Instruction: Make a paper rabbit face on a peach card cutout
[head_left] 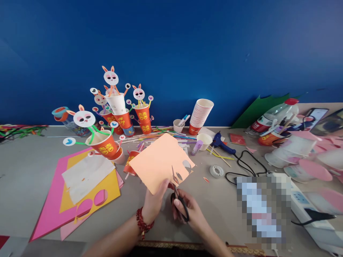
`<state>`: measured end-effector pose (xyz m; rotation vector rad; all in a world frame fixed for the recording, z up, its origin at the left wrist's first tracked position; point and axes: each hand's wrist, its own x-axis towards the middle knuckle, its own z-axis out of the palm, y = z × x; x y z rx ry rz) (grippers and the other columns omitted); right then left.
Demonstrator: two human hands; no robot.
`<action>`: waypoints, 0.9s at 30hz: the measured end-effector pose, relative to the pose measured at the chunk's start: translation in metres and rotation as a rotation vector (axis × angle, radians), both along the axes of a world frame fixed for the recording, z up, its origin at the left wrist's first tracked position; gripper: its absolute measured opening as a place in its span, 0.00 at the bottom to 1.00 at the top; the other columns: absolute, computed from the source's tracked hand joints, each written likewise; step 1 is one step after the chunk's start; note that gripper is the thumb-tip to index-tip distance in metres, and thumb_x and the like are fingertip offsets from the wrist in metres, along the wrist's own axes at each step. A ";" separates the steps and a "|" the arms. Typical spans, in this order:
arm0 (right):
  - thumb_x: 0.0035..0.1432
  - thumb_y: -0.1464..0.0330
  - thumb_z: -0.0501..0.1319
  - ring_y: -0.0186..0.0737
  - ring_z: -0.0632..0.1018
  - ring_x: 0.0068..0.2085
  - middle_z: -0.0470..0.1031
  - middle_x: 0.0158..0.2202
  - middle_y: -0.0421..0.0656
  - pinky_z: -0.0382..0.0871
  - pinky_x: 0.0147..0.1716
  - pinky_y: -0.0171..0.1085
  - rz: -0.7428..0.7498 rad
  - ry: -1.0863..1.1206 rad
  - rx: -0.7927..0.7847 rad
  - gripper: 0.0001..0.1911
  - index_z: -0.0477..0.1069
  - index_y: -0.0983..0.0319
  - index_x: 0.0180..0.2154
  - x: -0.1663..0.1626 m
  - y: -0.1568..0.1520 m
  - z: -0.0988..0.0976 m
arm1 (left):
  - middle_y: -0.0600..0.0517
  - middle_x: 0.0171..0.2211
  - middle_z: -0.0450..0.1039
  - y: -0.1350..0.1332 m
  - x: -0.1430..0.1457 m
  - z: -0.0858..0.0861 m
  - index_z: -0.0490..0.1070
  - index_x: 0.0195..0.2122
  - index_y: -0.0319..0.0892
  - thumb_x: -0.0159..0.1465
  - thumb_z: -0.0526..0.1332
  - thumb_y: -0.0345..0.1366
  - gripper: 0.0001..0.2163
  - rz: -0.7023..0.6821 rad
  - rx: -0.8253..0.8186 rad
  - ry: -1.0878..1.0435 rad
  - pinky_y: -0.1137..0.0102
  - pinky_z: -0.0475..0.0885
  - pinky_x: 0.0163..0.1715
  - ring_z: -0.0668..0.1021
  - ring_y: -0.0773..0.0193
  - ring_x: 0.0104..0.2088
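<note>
My left hand (157, 199), with a red bead bracelet on its wrist, pinches the lower edge of a peach paper sheet (158, 160). The sheet is held up over the table, and its right side has several cut-out gaps. In my right hand (189, 207) are black-handled scissors (175, 191), their blades pointing up and parted at the sheet's lower right edge. A small peach paper scrap (206, 180) lies on the table to the right of the sheet. Behind the sheet, a red paper cup (131, 162) is partly hidden.
Paper-cup rabbits (103, 142) stand at the left behind coloured paper sheets (53, 200). Farther back are a cup stack (201, 116) and a blue glue gun (222, 144). A tape roll (217, 171), black cable (242, 166) and power strip (302, 203) lie to the right.
</note>
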<state>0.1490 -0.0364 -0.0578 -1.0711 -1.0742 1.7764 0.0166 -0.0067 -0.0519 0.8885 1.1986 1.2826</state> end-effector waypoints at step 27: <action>0.43 0.56 0.73 0.38 0.73 0.27 0.73 0.26 0.41 0.67 0.25 0.34 -0.354 -0.309 0.142 0.21 0.68 0.61 0.30 0.038 0.011 0.018 | 0.45 0.39 0.79 0.014 0.006 -0.005 0.74 0.43 0.39 0.57 0.65 0.44 0.16 -0.102 -0.067 -0.246 0.63 0.78 0.32 0.80 0.58 0.32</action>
